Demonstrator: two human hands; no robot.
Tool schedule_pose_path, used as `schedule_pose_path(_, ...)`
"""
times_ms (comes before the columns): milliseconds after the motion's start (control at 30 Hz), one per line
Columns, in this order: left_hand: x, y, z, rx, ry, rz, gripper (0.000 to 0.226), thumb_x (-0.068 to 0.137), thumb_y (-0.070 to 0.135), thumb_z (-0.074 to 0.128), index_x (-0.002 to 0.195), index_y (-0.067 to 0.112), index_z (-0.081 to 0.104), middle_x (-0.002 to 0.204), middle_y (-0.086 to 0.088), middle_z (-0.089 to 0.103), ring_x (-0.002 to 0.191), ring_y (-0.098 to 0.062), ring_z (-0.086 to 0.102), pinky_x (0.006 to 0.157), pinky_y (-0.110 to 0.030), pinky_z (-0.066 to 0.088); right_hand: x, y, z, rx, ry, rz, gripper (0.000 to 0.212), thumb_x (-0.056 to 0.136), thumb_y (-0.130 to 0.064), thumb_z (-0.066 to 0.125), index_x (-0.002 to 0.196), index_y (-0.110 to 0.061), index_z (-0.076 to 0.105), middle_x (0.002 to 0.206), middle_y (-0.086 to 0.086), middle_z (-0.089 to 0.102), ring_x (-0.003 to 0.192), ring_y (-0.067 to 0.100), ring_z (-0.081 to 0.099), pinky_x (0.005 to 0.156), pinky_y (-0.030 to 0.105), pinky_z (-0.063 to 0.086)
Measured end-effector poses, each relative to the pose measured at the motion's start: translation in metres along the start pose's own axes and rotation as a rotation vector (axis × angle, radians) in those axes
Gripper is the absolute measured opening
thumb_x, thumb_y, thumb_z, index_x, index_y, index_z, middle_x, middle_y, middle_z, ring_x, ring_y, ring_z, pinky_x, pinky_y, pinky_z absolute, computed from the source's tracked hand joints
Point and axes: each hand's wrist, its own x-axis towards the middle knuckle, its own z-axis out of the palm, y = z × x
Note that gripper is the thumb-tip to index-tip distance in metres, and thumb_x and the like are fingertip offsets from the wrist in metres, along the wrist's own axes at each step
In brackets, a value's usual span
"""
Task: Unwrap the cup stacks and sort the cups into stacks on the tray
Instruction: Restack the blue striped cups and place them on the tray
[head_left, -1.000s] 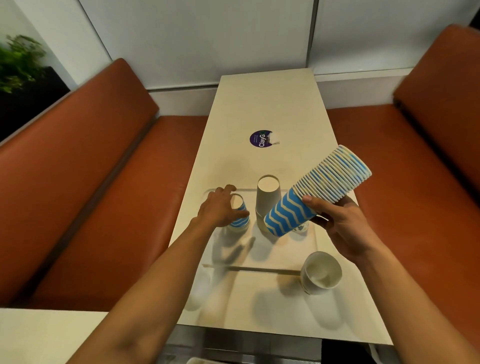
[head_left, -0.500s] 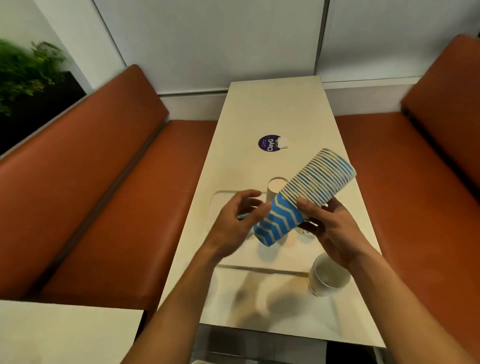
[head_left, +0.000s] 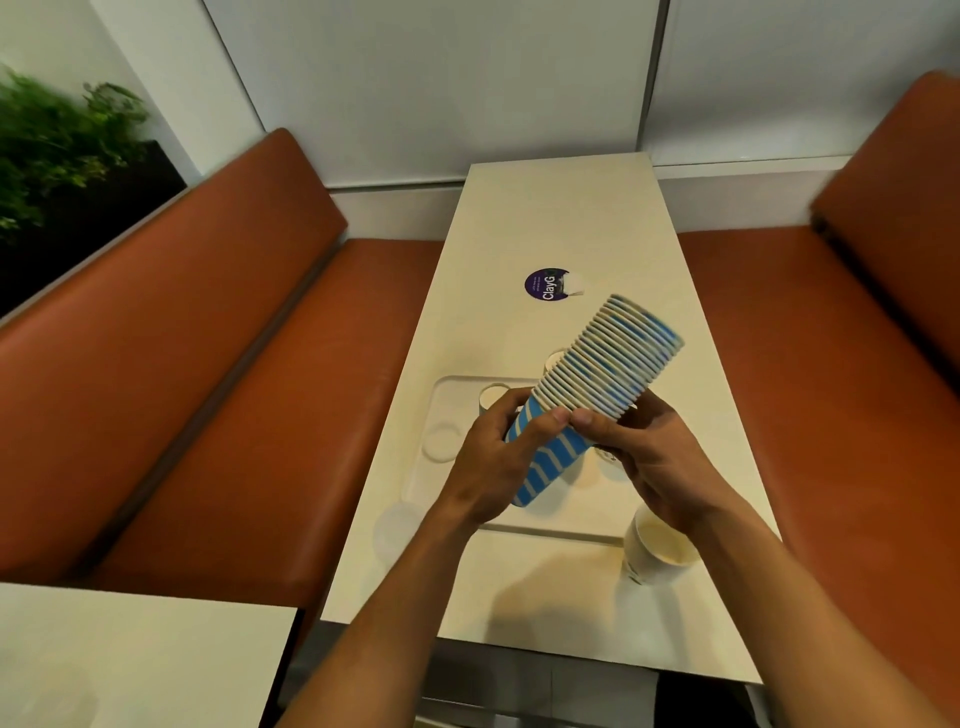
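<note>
A long stack of blue-and-white wavy paper cups (head_left: 602, 374) is tilted over the cream tray (head_left: 431, 467), rims up to the right. My left hand (head_left: 498, 462) grips the bottom cup of the stack. My right hand (head_left: 639, 452) grips the stack just above, thumb against the rims. An upturned cup (head_left: 492, 397) stands on the tray behind my left hand, and the top of a second cup stack (head_left: 555, 358) peeks out behind the held stack. An open white cup (head_left: 657, 545) stands on the table near my right wrist.
The tray lies on a long cream table (head_left: 566, 228) with a round purple sticker (head_left: 545, 284). Orange benches (head_left: 218, 374) run along both sides. A plant (head_left: 57, 140) stands at the far left, and a second table corner (head_left: 130, 660) is at the lower left.
My left hand left the small cup on the tray and came up to grip the bottom of the tilted stack. The stack shifted a little toward me.
</note>
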Motion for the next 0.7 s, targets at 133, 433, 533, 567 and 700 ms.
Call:
schedule_pose_path(133,0.001,-0.001,0.002,0.005,0.020,0.030,0.065,0.073,0.070,0.057,0.125,0.031,0.059,0.112,0.003,0.069,0.099,-0.012,0.071,0.075,-0.023,0.058,-0.001,-0.002,0.000,-0.054,0.023,-0.042,0.091,0.043,-0.057,0.098,0.119,-0.020,0.065,0.116,0.002,0.076,0.113,0.020,0.071,0.097,0.038,0.056)
schedule_pose_path(433,-0.001,0.002,0.003,-0.083,-0.018,-0.068,0.059,0.071,0.066,0.059,0.117,0.028,0.060,0.108,-0.002,0.073,0.089,-0.017,0.074,0.074,-0.028,0.062,-0.001,-0.002,-0.003,-0.026,0.036,-0.067,0.071,0.053,-0.042,0.094,0.115,-0.019,0.067,0.114,0.003,0.077,0.110,0.021,0.073,0.100,0.042,0.057)
schedule_pose_path(533,-0.005,0.002,-0.004,-0.136,-0.068,-0.171,0.070,0.072,0.062,0.064,0.119,0.011,0.057,0.113,-0.017,0.070,0.083,-0.024,0.074,0.066,-0.029,0.059,0.004,-0.007,-0.008,0.044,0.067,-0.087,0.093,0.040,-0.050,0.102,0.117,-0.012,0.067,0.115,0.007,0.077,0.110,0.023,0.073,0.092,0.032,0.060)
schedule_pose_path(567,-0.005,0.001,-0.008,-0.127,-0.079,-0.193,0.071,0.072,0.061,0.065,0.118,0.008,0.056,0.114,-0.020,0.069,0.082,-0.025,0.073,0.065,-0.030,0.059,0.006,-0.010,-0.011,0.069,0.077,-0.101,0.093,0.041,-0.047,0.102,0.118,-0.009,0.066,0.115,0.008,0.077,0.110,0.024,0.073,0.090,0.031,0.060)
schedule_pose_path(700,-0.001,0.008,-0.040,-0.046,-0.060,-0.233,0.062,0.075,0.056,0.070,0.113,0.008,0.061,0.109,-0.022,0.072,0.082,-0.030,0.073,0.070,-0.040,0.061,0.012,-0.021,-0.027,0.170,0.137,-0.134,0.058,0.064,-0.025,0.087,0.115,-0.009,0.066,0.103,0.002,0.078,0.101,0.022,0.075,0.082,0.029,0.061)
